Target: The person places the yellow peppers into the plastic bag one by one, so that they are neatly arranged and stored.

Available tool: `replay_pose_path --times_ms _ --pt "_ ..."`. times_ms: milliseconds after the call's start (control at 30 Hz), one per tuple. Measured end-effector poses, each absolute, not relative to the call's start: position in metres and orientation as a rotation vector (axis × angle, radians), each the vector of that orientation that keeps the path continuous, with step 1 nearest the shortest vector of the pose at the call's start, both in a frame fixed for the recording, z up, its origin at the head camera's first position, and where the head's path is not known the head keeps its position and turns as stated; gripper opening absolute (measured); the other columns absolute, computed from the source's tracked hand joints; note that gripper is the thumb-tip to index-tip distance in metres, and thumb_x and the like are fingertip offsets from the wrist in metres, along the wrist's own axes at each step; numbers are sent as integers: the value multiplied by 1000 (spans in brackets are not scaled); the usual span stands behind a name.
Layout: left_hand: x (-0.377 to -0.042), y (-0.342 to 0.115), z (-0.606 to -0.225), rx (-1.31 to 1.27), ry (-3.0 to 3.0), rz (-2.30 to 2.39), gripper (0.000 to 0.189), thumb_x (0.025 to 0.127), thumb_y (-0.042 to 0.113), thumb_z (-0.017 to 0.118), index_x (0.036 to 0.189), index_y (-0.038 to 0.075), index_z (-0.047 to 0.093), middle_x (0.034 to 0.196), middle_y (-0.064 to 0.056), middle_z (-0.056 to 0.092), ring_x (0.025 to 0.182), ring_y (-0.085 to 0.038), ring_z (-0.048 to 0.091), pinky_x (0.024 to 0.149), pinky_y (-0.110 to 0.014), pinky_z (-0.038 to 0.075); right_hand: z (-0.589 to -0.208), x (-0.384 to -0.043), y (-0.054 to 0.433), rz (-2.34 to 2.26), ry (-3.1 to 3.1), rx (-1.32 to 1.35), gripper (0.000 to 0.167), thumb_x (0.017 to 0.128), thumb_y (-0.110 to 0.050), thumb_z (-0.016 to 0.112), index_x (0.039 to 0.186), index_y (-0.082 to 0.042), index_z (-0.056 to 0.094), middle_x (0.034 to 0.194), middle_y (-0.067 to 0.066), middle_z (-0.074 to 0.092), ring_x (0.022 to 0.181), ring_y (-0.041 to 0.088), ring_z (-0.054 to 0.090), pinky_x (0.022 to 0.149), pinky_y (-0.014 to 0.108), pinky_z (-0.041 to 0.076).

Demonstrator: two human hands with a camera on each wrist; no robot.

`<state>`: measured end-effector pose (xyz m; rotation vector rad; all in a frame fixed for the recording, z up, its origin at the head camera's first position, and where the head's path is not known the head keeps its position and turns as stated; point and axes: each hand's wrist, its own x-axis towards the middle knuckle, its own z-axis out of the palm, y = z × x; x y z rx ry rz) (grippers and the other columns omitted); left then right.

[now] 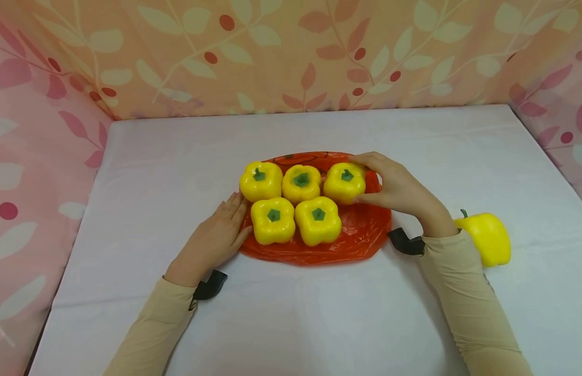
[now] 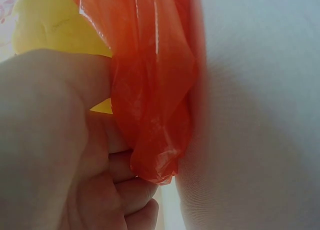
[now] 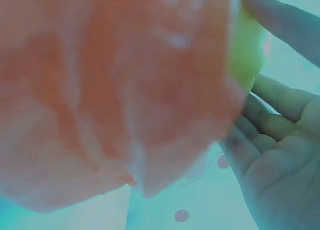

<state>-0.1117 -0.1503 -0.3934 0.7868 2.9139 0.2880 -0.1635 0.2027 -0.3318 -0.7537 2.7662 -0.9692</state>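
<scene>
Several yellow bell peppers with green stems stand close together in two rows on a red plastic bag (image 1: 363,230). My right hand (image 1: 396,185) holds the back-row right bell pepper (image 1: 343,183), thumb at its near side and fingers at its far side. At the bag's left edge, my left hand (image 1: 213,237) rests with fairly straight fingers beside the back-left bell pepper (image 1: 261,183) and the front-left one (image 1: 273,222). In the left wrist view, the bag's crumpled edge (image 2: 155,100) hangs by the thumb and fingers. Bag plastic hides much of the right wrist view.
Another yellow bell pepper (image 1: 490,240) lies on its side to the right, partly behind the right sleeve (image 1: 464,292). A white cloth covers the table (image 1: 300,324). Leaf-patterned curtains (image 1: 272,57) stand along the back and both sides.
</scene>
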Motion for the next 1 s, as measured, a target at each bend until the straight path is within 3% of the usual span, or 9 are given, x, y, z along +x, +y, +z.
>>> replay_pose_path --times_ms 500,1000 --pt "-112 -151 -393 784 2909 306 63 97 28 50 142 -11 30 149 -26 25 139 -37 23 111 -48 22 -337 -167 203 -1050 2775 -828 70 74 -13 82 134 1 49 134 15 49 121 33 45 101 55 37" --pt "-112 -151 -393 783 2904 305 64 97 29 50 142 -10 29 150 -26 24 139 -37 22 111 -48 22 -334 -163 205 -1069 2813 -810 61 76 -11 79 130 0 53 131 14 53 119 32 47 100 54 38"
